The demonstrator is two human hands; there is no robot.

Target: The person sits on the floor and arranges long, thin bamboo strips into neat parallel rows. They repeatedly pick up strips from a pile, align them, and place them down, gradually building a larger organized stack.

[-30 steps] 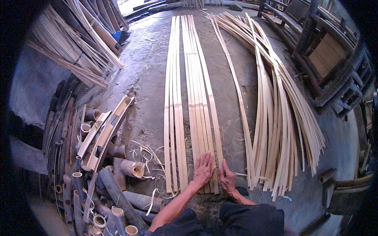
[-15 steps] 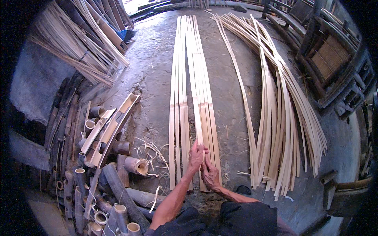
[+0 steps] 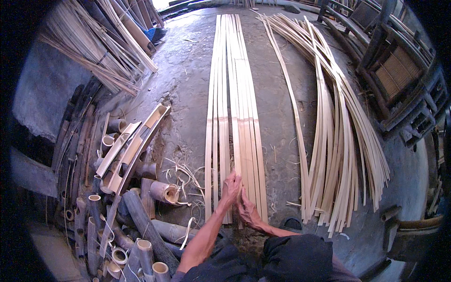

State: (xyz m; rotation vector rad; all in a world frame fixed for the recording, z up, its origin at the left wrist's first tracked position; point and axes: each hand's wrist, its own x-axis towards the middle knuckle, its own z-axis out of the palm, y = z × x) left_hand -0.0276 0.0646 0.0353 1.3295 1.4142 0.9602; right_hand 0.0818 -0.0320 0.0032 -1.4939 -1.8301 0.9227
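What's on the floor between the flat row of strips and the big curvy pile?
Mostly bare grey floor, with one loose strip and small scraps, seen from the head view.

**Bare floor lanes either side of the laid strips**

We see bare concrete floor [image 3: 277, 122] running between the flat row of bamboo strips [image 3: 233, 94] and the loose fan of bamboo slats [image 3: 338, 141]; a hand could pass there. Left of the row the floor narrows, crowded by cut bamboo tubes [image 3: 141, 197] and curled shavings [image 3: 185, 171]. Wooden frames [image 3: 399, 80] close off the right edge.
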